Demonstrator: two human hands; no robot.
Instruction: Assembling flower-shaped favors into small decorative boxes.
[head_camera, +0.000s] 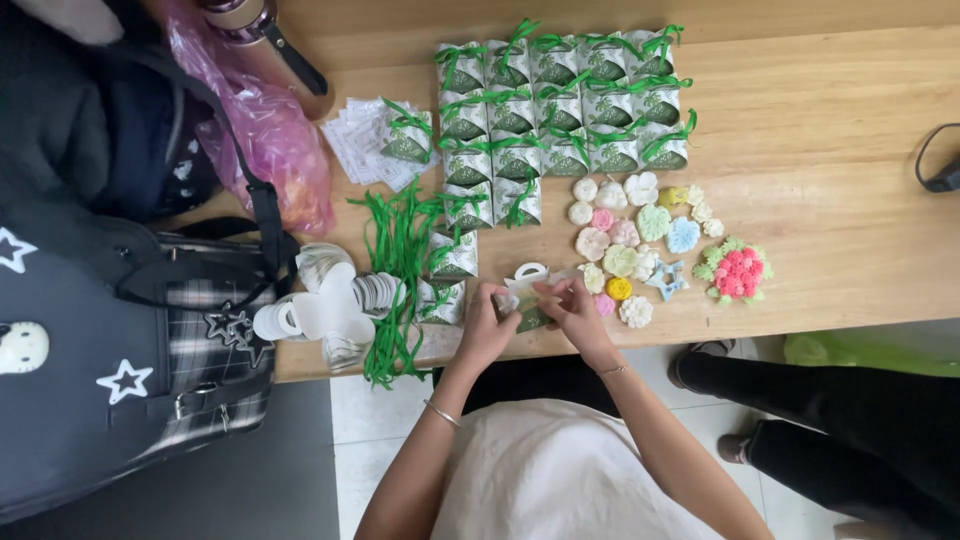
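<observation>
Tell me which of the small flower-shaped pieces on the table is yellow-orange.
The round yellow-orange piece near the table's front edge, just right of the right hand; the pieces around it are white, pink, green or blue.

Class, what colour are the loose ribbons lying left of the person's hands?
Green; the loose ribbons show best in the head view.

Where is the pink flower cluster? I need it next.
In the head view, the pink flower cluster lies on the table's right part, beside the pastel flower pieces.
</observation>
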